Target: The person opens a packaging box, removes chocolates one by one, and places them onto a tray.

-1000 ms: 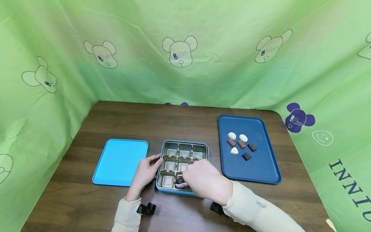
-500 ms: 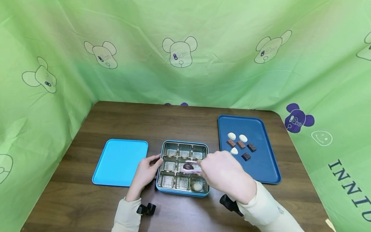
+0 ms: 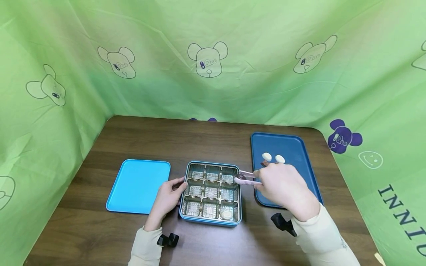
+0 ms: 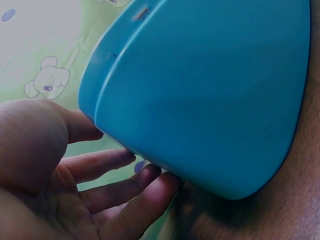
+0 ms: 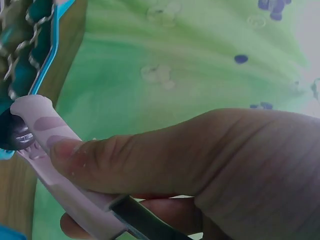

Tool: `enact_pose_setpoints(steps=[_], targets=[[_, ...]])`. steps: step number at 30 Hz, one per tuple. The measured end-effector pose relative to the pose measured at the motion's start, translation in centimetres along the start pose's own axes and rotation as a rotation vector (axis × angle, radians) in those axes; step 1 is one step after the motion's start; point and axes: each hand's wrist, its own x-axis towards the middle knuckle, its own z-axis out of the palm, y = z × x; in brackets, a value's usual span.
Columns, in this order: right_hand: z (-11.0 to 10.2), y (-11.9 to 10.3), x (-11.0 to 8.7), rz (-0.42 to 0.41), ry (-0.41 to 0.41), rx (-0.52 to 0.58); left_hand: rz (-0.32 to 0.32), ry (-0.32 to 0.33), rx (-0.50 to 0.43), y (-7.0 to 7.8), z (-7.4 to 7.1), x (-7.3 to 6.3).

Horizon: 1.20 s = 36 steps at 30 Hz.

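My right hand [image 3: 283, 184] grips pale pink tongs [image 3: 249, 182], and a dark round chocolate [image 5: 15, 132] sits between their tips. In the head view, the tong tips overlap the right rim of a blue tin [image 3: 213, 224] with a metallic insert divided into several compartments. A pale round piece [image 3: 227, 214] lies in the near right compartment. My left hand [image 3: 167, 195] holds the tin's left side, thumb at the rim. In the left wrist view its other fingertips touch the tin's outer wall [image 4: 200, 110].
A dark blue tray [image 3: 276, 140] at the right bears white pieces [image 3: 267, 157] and a brown chocolate [image 3: 264, 163], partly covered by my right hand. A bright blue square lid [image 3: 138, 184] lies left of the tin. Green printed cloth [image 3: 206, 99] hangs behind the wooden table [image 3: 149, 136].
My right hand has carried the tongs and dark chocolate out of the tin's near middle compartment, up and right to its right rim. My left hand has stayed in place.
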Motion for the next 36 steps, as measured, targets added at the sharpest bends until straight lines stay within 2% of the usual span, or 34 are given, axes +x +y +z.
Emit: enact_pose_setpoints(steps=[4, 9, 17, 22, 36], targets=[[0.3, 1.2, -0.1, 0.032, -0.03, 0.021, 0.001, -0.001, -0.01, 0.0, 0.0, -0.1], [0.7, 2.9, -0.4, 0.057, -0.026, 0.036, 0.009, 0.001, -0.009, -0.1, 0.0, -0.1], [1.3, 6.9, -1.4, 0.205, -0.1, 0.126, 0.011, 0.002, -0.014, -0.1, 0.1, 0.0], [2.1, 8.8, -2.0, 0.242, -0.124, 0.16, 0.016, 0.004, -0.014, -0.1, 0.0, -0.1], [4.2, 11.1, -3.6, 0.322, -0.171, 0.18, 0.017, -0.001, -0.022, -0.2, -0.1, 0.1]])
